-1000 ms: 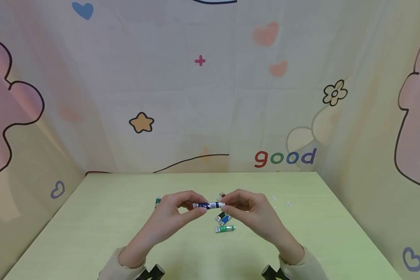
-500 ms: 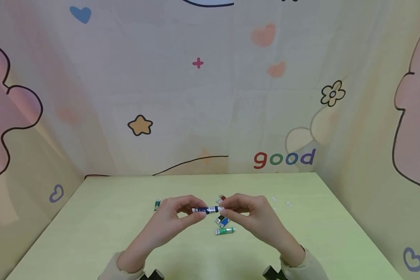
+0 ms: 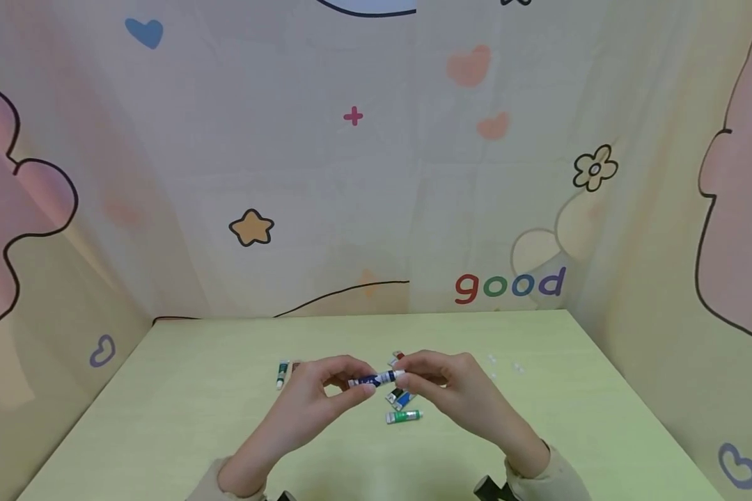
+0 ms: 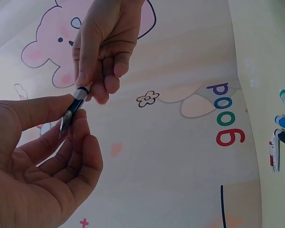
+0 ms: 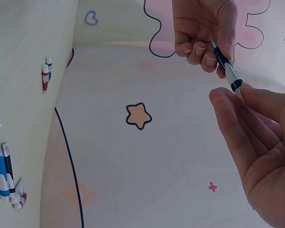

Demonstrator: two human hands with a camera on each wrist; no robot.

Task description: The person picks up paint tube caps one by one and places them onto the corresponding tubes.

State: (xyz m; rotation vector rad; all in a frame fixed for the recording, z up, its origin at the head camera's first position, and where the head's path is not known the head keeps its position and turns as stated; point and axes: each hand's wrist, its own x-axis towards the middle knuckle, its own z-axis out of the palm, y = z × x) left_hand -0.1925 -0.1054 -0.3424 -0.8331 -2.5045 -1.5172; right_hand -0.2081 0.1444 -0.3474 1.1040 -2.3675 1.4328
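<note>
A small dark blue and white paint tube [image 3: 370,380] is held up over the table between both hands, its cap end toward the right. My left hand [image 3: 313,400] pinches the tube's body between thumb and fingers, near the flat crimped end. At the other end, the thumb and fingertips of my right hand [image 3: 460,386] grip the cap, which they mostly cover. In the left wrist view, the tube [image 4: 75,105] slants between the two hands. The right wrist view shows the dark body of the tube [image 5: 223,62] and a dark band beside the right thumb.
On the table [image 3: 182,410] lie a green tube [image 3: 404,417], a blue tube [image 3: 404,401], a black tube [image 3: 394,394] and a red tube [image 3: 396,357]. A dark green tube [image 3: 282,374] lies left, beside a reddish one [image 5: 45,77]. Small whitish bits [image 3: 518,367] lie back right.
The head view has tipped slightly upward. The tube now slants, cap end higher, and my left hand has shifted a little right, uncovering more of the tubes at left. Both hands keep their hold.
</note>
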